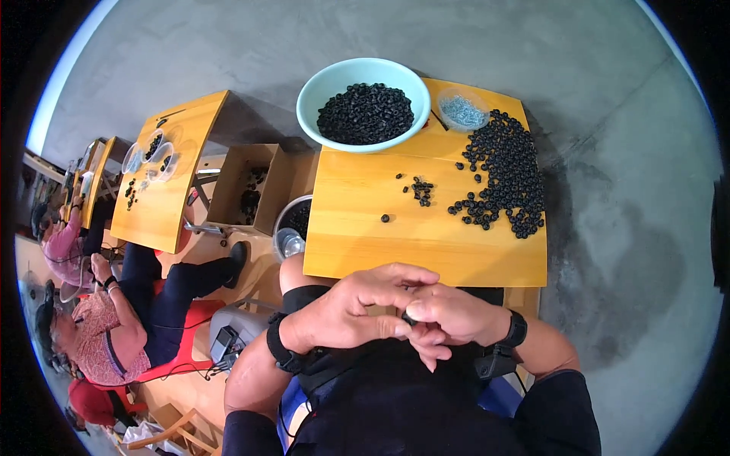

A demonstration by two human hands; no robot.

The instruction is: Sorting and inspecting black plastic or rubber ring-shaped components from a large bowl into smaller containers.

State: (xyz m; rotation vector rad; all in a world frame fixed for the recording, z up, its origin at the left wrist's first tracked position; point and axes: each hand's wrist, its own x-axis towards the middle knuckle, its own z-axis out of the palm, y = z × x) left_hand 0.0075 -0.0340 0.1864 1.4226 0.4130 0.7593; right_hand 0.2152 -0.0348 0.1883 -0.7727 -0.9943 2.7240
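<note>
Table (357, 228) before me, my left hand (346, 308) and right hand (462, 313) meet, pinching a small black piece (410, 319) between them, its shape too hidden to tell.

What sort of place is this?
Probably a small manual assembly workshop: loose black parts and small silvery pieces sit on a wooden table, and another person sits near a similar table.

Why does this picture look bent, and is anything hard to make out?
Head view: fisheye distortion, with black corners and the side table leaning at left; head view: the dark piece at the right hand is mostly hidden; head view: a dark patch on the floor may be shadow or stain.
</note>
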